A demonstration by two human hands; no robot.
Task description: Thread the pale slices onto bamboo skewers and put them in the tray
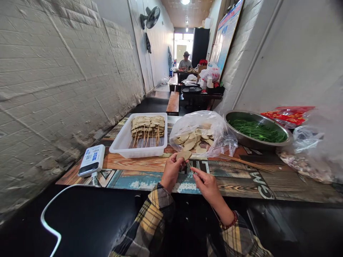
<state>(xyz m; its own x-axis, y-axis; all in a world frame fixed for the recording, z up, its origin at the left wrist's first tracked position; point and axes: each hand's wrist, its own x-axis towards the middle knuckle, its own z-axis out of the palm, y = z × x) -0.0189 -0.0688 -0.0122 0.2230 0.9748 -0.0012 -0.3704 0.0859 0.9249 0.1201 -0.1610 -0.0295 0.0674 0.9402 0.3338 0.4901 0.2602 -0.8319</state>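
Observation:
My left hand (171, 170) pinches a flat tan round slice (184, 155) just above the table's near edge. My right hand (205, 182) is closed on a thin bamboo skewer (190, 167) whose tip points up at the slice. Right behind the hands, a clear plastic bag (199, 134) holds several more tan slices. A white plastic tray (125, 142) to the left carries finished skewers of slices (148, 125). Loose bamboo skewers (243, 162) lie on the table to the right of the bag.
A steel bowl (238, 137) of green chives stands at the back right, with plastic bags (308, 150) beside it. A white power bank (92, 160) with a cable lies at the left. Rough brick wall runs along the left; a person (185, 62) sits far down the room.

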